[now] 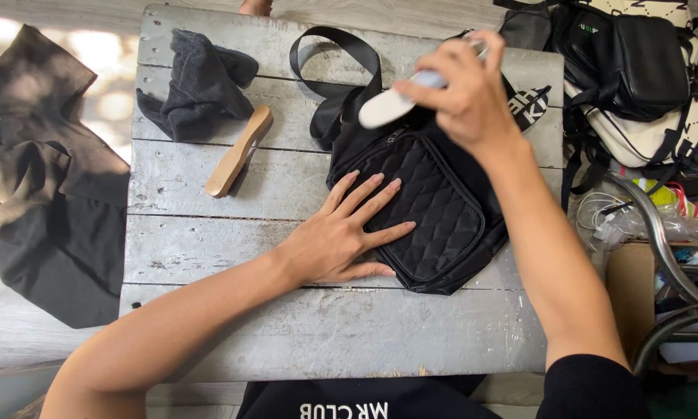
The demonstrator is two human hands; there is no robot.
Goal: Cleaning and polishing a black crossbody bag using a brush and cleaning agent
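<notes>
A black quilted bag (434,209) with a black strap (337,62) lies on a grey wooden table (209,326). My left hand (341,233) rests flat on the bag's lower left side, fingers spread. My right hand (461,89) is above the bag's top edge, gripping a white brush (388,105) whose end points left and touches the bag's top.
A wooden-handled brush (239,151) and a dark grey cloth (201,81) lie on the table's left part. A black garment (42,186) lies on the floor to the left. More bags (636,70), cables and a metal chair frame (659,240) stand to the right.
</notes>
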